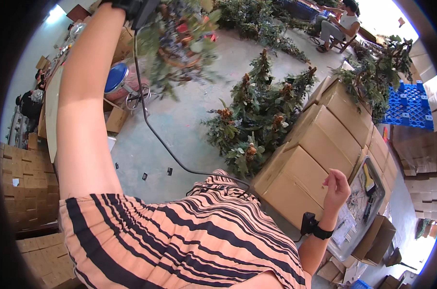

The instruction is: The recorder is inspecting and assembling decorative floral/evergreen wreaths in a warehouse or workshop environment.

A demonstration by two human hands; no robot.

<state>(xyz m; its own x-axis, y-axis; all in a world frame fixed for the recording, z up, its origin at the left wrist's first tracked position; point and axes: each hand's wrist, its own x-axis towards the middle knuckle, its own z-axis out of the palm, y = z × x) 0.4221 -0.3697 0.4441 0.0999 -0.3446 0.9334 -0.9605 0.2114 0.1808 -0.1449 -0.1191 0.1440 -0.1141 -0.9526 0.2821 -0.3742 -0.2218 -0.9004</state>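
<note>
My left arm reaches up to the top edge, where my left hand (pixel 127 6) is mostly covered by a black wrist device and cut off by the frame. A blurred wreath of green leaves with red bits (pixel 180 41) hangs in the air right beside that hand and appears held by it. A black cable (pixel 153 132) runs from the wrist device down to my striped top. My right hand (pixel 336 187) is raised over a row of cardboard boxes (pixel 300 178), fingers loosely curled and apart, holding nothing. It wears a black wrist strap (pixel 319 232).
Piles of green foliage with brown cones (pixel 257 115) lie on the concrete floor ahead. A blue-lidded drum (pixel 116 77) stands at left. Stacked cartons (pixel 25 188) fill the left, blue pallets (pixel 410 106) the right. A seated person (pixel 341 24) is far back; another person (pixel 30 103) is at left.
</note>
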